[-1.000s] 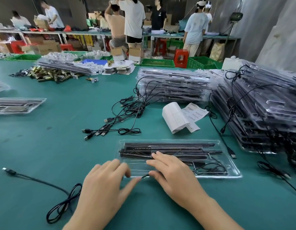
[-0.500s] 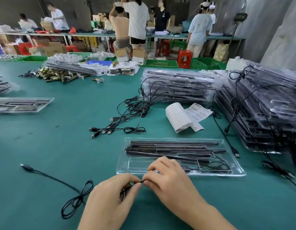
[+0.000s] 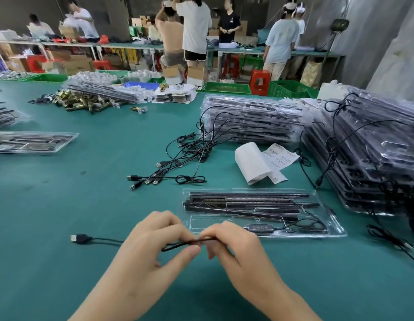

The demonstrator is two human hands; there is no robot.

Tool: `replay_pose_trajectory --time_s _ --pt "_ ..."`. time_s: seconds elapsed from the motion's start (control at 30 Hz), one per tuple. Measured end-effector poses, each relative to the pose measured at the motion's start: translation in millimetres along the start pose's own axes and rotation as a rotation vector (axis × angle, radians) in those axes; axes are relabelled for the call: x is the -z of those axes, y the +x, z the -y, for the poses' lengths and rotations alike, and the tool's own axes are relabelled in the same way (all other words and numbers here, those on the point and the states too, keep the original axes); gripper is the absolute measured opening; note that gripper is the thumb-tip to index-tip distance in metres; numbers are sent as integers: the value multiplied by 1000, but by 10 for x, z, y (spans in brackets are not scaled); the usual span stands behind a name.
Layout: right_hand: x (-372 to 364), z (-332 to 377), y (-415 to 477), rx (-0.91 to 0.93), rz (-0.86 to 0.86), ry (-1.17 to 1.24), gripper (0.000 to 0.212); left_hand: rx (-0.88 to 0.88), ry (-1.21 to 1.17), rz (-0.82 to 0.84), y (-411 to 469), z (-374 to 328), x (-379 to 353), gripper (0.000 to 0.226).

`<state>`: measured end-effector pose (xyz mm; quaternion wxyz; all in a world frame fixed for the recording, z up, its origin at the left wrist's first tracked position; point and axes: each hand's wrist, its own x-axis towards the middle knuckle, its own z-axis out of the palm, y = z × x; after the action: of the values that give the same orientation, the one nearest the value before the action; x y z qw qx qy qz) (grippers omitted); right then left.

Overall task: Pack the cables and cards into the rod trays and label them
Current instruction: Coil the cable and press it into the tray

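A clear rod tray [image 3: 335, 230] lies in front of me with several black rods [image 3: 247, 195] and a small black controller [image 3: 259, 227] in it. A thin black cable [image 3: 178, 244] runs out of the tray's front edge. My left hand [image 3: 152, 246] and my right hand [image 3: 233, 246] both pinch that cable just in front of the tray, folding it between the fingertips. The cable's USB plug [image 3: 78, 238] lies on the green table to the left of my hands.
Loose USB cables [image 3: 178, 158] lie beyond the tray, beside a roll of labels [image 3: 254, 163]. Stacks of filled trays [image 3: 252, 119] [image 3: 375, 154] stand at the back and right. Another tray [image 3: 32, 141] lies far left. People work at benches behind.
My hands have drawn back from the tray and lifted the cable, bunching it between them. The slack cable loop on the left has been pulled in, and the plug has slid toward me.
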<state>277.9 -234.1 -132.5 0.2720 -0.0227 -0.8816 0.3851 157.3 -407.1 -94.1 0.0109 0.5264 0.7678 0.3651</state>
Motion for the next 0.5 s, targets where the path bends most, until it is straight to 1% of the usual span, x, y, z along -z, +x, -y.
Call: replay_pose_trajectory --time_s 0.03,0.1,0.13,0.17,0.23,0.33,0.37,0.43,0.5 --pt "22 -15 -17 -73 -4 92 19 37 35 -26 -23 70 -11 9" --pt "77 -50 -52 -205 -38 245 21 138 64 -32 -95 239 -22 26" --pt "100 -67 -65 -255 -63 305 22 183 16 -14 -130 312 -32 34" --pt "116 -80 -71 -292 -84 363 24 221 -60 18 -149 362 -41 36" --pt "120 -96 -70 -347 -102 474 28 260 -178 97 -160 405 -63 29" --pt "99 -90 -54 -386 -126 554 32 231 -203 189 -162 392 -124 20" --pt "90 -87 -52 -391 -141 564 34 224 -228 185 -155 380 -150 16" --pt "64 -64 -56 -397 -154 541 34 222 -296 108 -130 324 -218 13" --pt "12 -37 -81 -395 -118 474 32 272 -463 1 -70 201 -312 12"
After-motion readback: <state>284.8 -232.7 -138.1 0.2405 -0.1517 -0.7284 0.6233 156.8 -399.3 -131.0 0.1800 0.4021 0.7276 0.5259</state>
